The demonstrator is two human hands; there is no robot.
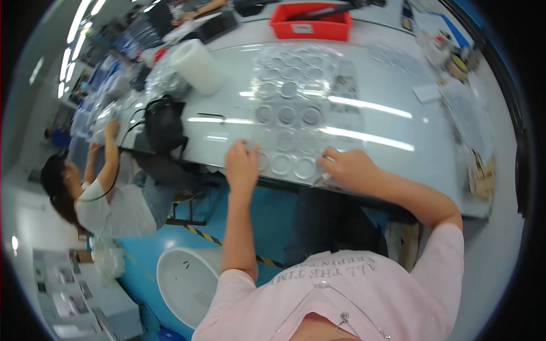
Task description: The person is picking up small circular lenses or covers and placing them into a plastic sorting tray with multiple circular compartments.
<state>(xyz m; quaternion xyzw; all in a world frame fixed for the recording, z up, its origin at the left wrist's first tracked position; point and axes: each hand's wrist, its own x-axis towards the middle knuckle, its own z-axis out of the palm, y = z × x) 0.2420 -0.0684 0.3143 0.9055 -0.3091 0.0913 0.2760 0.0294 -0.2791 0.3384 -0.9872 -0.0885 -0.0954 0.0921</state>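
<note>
A clear plastic blister tray (286,140) with rows of round wells lies on the glossy tabletop, its near end at the table's front edge. At the tray's near left corner, my left hand (242,165) has its fingers bent and closed on the rim. My right hand (351,169) pinches the near right corner, thumb and forefinger together. Glare and blur make it hard to tell whether anything sits in the wells. Farther back, more clear round-welled plastic (301,62) lies in line with the tray, possibly part of the same piece.
A red bin (310,23) stands at the back, a white roll (196,67) and black bag (165,125) at the left. On the right lie tape (456,67) and plastic bags (463,102). A co-worker (111,199) sits at left. A white bucket (185,284) is on the floor.
</note>
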